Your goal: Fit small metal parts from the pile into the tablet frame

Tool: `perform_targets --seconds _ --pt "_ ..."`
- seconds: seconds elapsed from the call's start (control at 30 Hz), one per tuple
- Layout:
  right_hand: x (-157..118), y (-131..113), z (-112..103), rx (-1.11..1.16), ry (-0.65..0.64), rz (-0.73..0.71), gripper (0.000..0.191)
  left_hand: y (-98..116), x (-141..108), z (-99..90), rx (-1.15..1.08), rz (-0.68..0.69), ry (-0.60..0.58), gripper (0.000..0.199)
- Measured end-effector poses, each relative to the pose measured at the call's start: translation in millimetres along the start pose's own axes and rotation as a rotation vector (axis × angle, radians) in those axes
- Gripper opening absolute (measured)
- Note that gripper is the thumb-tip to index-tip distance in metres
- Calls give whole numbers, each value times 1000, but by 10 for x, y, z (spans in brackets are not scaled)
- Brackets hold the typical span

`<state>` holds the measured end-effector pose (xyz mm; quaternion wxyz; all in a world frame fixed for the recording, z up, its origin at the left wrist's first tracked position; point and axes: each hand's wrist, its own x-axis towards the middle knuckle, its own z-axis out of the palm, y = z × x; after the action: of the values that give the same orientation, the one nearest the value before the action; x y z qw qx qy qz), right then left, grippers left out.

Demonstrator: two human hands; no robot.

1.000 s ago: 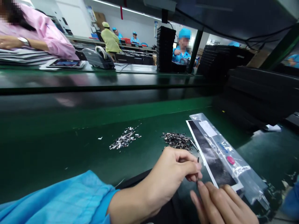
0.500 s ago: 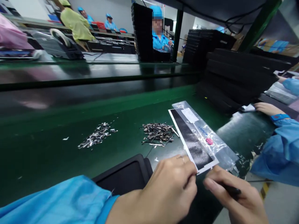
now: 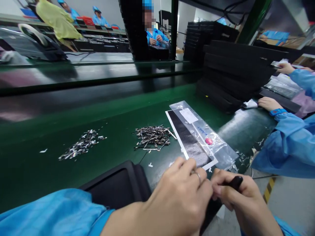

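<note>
Gripping a slim black tool (image 3: 235, 182) in my right hand (image 3: 242, 203), fingers closed around it, at the green bench's (image 3: 49, 164) near edge; my left hand (image 3: 180, 200) curls against it, contents unseen.

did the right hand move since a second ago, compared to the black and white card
Yes. The right hand lay flat with its fingertips on the near end of the black and white card; now it has drawn back off the card toward the person and curled around a small black object.

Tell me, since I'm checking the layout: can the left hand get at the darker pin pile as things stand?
Probably yes. The left hand sits just short of the pin pile, with only bare green mat between them; its grip looks occupied with the right hand.
</note>
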<state>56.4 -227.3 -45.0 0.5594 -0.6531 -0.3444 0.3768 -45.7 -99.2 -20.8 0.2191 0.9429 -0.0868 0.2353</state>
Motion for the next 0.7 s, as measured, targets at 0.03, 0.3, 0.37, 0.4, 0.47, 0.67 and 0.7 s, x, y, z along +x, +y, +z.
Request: perform_targets --seconds 0.03,0.3,0.37,0.4,0.47,0.67,0.7 --pt "3 14 -18 -75 -6 -31 20 -4 15 -3 -96 -107 -77 26" --pt "-21 16 -205 -460 134 -329 15 -108 213 -34 -885 -1017 -419 10" --pt "-62 25 -255 -592 291 -448 14 -129 233 -35 -917 -1056 -400 11" --pt "-82 35 -279 -681 338 -478 15 -138 241 -34 -924 -1079 -397 11" --pt "-108 62 -322 -821 362 -494 16 -155 259 -29 -928 -1122 -405 11" --pt "-72 76 -378 -837 213 -472 13 -202 265 27 -955 -1144 -430 10" --pt "-63 59 -365 -834 205 -473 11 -202 254 42 -933 -1145 -438 10"
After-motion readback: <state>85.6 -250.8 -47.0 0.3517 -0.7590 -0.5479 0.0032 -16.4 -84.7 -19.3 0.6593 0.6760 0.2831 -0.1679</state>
